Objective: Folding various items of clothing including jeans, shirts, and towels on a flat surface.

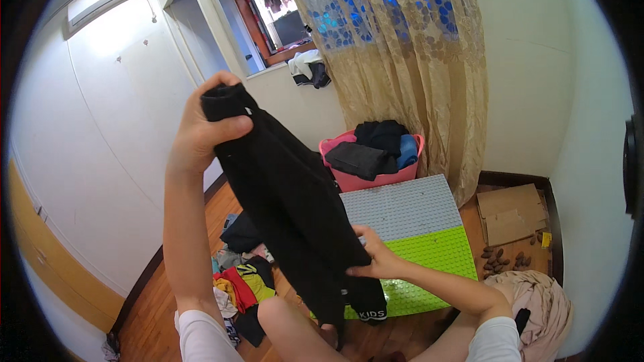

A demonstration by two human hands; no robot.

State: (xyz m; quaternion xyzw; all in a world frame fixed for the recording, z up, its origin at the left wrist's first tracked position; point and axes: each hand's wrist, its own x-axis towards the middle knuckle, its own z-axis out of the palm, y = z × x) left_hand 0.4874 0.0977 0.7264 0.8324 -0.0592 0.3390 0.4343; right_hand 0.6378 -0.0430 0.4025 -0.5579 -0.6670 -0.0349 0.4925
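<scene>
A pair of black trousers [285,194] hangs slantwise in front of me, its waistband at the upper left and its leg ends low near my knees. My left hand [211,121] is closed round the waistband, thumb on the near side. Farther down, my right hand [376,255] pinches the edge of the trousers, with fingers partly behind the cloth. White lettering shows on one leg cuff. Behind the cloth lies a low board [416,241] with studs, grey at the back and lime green at the front.
A pink basket [376,182] heaped with dark clothes stands behind the board. Loose clothes [245,281] lie on the wooden floor at left. Flattened cardboard [513,213], brown cone-like objects [496,261] and beige fabric [537,305] are at right. A curtain [416,74] hangs at the back.
</scene>
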